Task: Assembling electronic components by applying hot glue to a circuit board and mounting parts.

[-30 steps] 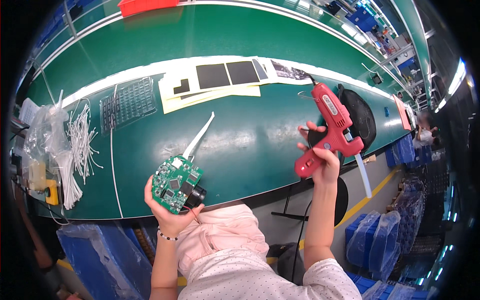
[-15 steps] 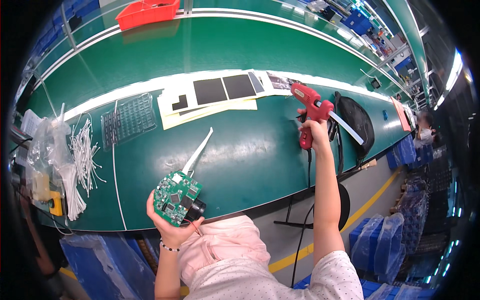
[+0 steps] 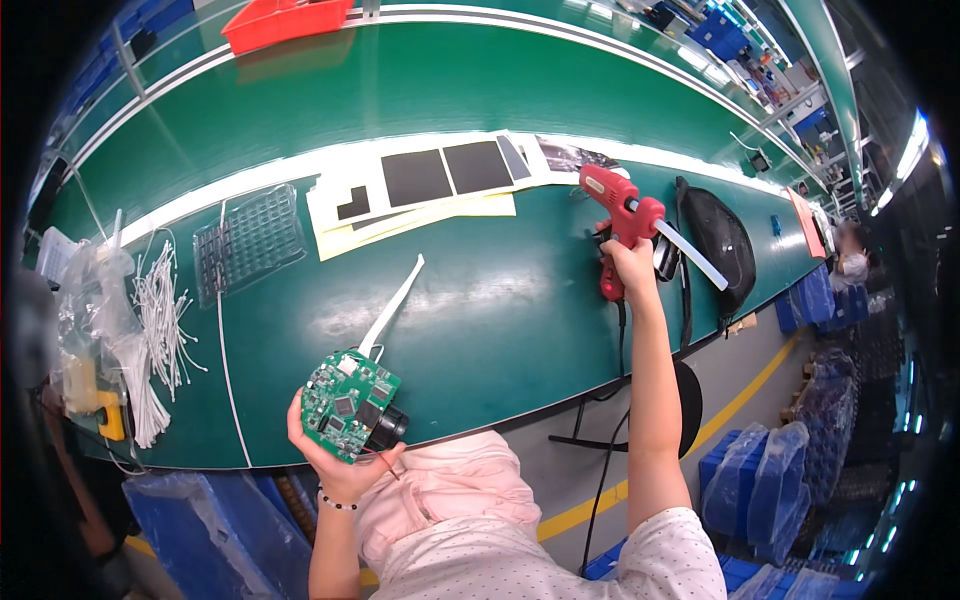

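My left hand [image 3: 335, 465] is closed round the lower edge of a green circuit board [image 3: 345, 405] near the bench's front edge. A black lens [image 3: 388, 428] sticks out on the board's right side, and a thin red wire hangs by my thumb. From the board's top a white flat strip [image 3: 392, 308] runs up and to the right. At the right, my right hand [image 3: 630, 262] grips the handle of a red hot glue gun [image 3: 620, 205]. A translucent glue stick [image 3: 692, 254] juts out of the gun's back, and its nozzle is hard to make out.
Sheets with black pads [image 3: 415, 180] lie at mid-bench, left of a black mesh pouch [image 3: 720, 250]. On the left are a clear plastic tray [image 3: 250, 240], white cable bundles [image 3: 160, 330] and plastic bags [image 3: 90, 300]. A red bin [image 3: 285, 22] stands on the shelf. Blue crates [image 3: 215, 530] sit below.
The circuit board in my left hand has shifted slightly left and down in the picture. The glue gun stays at nearly the same place in my right hand. The whole view has moved a little.
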`<action>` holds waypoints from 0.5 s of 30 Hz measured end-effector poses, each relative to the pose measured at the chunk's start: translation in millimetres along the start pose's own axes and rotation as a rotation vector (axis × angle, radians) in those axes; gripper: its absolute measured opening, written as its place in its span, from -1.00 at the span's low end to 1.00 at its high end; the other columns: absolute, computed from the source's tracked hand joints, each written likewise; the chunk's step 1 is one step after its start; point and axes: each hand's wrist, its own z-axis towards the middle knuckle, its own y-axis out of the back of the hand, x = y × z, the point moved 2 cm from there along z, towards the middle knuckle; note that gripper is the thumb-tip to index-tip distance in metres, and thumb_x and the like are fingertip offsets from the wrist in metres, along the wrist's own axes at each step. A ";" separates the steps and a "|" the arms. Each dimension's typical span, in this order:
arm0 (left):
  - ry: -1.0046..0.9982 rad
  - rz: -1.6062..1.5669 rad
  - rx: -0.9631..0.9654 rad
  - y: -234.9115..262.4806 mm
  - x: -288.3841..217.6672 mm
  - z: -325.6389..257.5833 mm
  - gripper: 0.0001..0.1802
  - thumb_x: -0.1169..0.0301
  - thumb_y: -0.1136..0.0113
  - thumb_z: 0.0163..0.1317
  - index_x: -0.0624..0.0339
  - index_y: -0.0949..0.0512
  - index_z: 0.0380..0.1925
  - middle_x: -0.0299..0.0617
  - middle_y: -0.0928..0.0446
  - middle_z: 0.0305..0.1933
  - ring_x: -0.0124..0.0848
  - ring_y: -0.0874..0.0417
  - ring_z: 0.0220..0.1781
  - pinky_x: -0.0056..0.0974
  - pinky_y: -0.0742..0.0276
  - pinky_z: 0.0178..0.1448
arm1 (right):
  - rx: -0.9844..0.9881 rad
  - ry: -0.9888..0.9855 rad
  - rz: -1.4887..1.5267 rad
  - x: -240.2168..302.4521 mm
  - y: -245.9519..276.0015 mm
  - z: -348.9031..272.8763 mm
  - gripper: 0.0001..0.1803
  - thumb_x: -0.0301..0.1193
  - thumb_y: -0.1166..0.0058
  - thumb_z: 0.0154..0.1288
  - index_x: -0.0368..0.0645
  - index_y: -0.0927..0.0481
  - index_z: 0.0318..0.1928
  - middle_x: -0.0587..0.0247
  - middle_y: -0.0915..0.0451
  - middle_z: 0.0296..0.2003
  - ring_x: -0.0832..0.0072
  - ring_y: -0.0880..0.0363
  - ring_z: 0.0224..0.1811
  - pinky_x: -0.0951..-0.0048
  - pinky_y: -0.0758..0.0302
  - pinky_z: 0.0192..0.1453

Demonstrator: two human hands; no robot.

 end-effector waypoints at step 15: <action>0.154 -0.475 -0.145 22.8 -32.8 53.6 0.18 0.20 -0.49 -0.29 0.28 0.12 0.23 -0.02 -0.19 0.13 -0.24 -0.33 0.14 -0.19 -0.25 0.21 | -0.145 0.758 -0.494 26.8 -63.4 -208.1 -0.24 -0.47 -0.10 -0.05 -0.29 -0.10 0.20 -0.12 -0.09 0.23 -0.07 -0.01 0.29 0.04 0.05 0.31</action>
